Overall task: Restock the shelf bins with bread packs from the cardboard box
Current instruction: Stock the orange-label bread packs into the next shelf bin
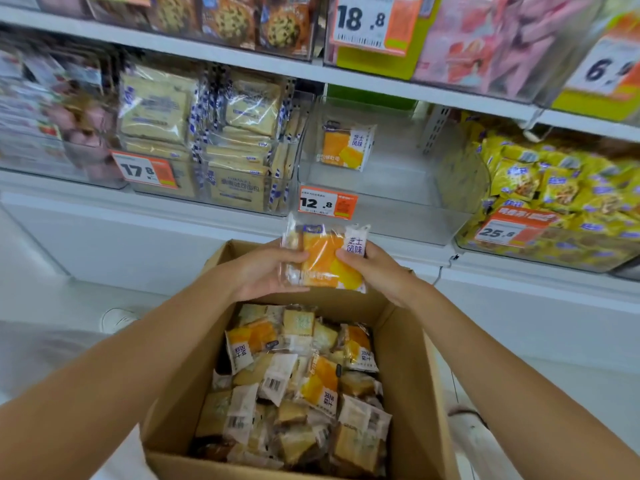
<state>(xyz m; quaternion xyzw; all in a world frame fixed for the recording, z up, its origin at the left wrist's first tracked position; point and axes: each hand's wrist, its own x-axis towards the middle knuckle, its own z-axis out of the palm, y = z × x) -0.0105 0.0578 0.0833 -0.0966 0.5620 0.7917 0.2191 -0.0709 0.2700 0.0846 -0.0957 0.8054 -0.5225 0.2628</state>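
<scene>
An orange and white bread pack (323,258) is held above the far edge of the open cardboard box (412,362). My left hand (263,271) grips its left side and my right hand (377,268) pinches its right side. The box holds several more bread packs (298,386) in a loose heap. Just above, a clear shelf bin (391,216) with a 12.8 price tag (327,203) contains a single matching pack (348,145) standing at the back.
Left of that bin, a clear bin of pale toast packs (207,140) carries a 17.8 tag. To the right, a bin of yellow snack packs (561,199) shows 25.8. An upper shelf (242,60) overhangs with more bins. White floor lies around the box.
</scene>
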